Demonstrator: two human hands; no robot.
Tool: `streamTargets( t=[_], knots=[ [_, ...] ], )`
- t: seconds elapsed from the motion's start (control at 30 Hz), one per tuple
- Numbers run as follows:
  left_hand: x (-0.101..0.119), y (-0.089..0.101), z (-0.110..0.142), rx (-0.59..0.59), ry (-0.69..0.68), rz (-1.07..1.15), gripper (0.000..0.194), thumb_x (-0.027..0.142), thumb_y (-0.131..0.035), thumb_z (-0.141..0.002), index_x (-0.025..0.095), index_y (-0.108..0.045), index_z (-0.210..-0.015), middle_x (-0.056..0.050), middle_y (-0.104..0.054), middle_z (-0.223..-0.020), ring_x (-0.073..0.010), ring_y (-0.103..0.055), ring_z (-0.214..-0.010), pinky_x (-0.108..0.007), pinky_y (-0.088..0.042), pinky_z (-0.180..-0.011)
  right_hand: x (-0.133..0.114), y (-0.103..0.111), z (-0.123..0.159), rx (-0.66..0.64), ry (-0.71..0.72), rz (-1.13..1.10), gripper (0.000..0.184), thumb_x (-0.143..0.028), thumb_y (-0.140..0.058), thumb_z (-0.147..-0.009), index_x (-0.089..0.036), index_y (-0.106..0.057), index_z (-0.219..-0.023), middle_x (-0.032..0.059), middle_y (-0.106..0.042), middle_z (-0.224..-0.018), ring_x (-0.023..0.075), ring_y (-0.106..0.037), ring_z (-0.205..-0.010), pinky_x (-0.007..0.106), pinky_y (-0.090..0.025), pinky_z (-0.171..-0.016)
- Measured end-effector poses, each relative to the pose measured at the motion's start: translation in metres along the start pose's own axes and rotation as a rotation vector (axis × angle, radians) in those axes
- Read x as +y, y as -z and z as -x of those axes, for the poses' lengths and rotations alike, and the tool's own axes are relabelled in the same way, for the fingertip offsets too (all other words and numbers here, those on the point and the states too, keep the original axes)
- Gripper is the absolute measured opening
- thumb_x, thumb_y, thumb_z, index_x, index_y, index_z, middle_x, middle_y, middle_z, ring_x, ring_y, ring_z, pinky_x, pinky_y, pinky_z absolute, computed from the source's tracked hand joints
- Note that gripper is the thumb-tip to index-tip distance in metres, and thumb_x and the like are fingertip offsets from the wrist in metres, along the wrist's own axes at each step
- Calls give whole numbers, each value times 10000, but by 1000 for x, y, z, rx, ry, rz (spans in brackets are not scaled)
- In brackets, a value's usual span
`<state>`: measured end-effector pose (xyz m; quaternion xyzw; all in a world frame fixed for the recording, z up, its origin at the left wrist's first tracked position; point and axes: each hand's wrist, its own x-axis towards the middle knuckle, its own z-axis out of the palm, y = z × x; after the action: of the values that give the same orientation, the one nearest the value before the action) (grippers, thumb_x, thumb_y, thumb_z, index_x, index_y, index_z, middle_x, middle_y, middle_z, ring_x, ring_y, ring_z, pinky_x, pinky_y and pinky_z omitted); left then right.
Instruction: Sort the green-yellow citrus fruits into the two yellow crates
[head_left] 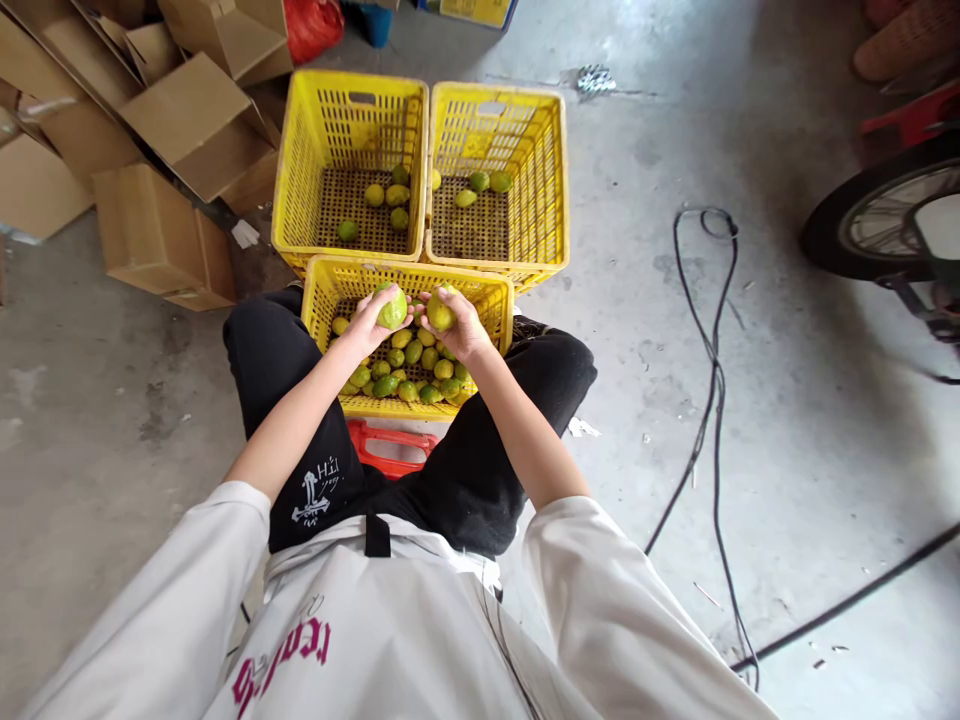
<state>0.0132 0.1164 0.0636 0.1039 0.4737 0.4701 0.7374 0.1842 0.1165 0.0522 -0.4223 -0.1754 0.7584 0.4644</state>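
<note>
My left hand [367, 325] is wrapped round a green lemon [392, 308]. Close beside it, my right hand [465, 330] grips a yellower lemon [441, 311]. Both are held above the near yellow crate [502, 300], which stands between my knees. Several green and yellow lemons [412, 352] lie in that crate, mostly toward its near side; my hands hide part of them. Beyond it, the far left crate [285, 170] has several lemons on its slatted bottom, and the far right crate [559, 180] also has several.
Cardboard boxes [150, 230] are piled at the upper left. A red plastic stool [390, 465] shows between my legs. Black cable [716, 370] loops over the concrete floor on the right, near a motorbike wheel [877, 215]. A red bag [311, 28] lies behind the crates.
</note>
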Motion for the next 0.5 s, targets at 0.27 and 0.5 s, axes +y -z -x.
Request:
streamTargets(
  t=[0.27,0.5],
  knots=[
    [6,0,-1,13,0,128,262,355,-497,-981,172,-686,-979,-86,-769,-886,-278,-763,-1070,-386,-632,-918,-2,3,-4,-16,-15,-173,264,-477,-616,-921,-238,-616,-1033,61,-763,-949,315,-737,-1141,533,-661,-931],
    [5,-1,-3,21,-20,91,199,344,-594,-949,196,-668,-1061,-88,-787,-1007,-264,-750,-1130,-339,-626,-913,1,3,-7,2,66,-52,200,-412,-721,-882,-268,-608,-965,11,-727,-881,243,-741,-1062,411,-653,-930]
  ],
)
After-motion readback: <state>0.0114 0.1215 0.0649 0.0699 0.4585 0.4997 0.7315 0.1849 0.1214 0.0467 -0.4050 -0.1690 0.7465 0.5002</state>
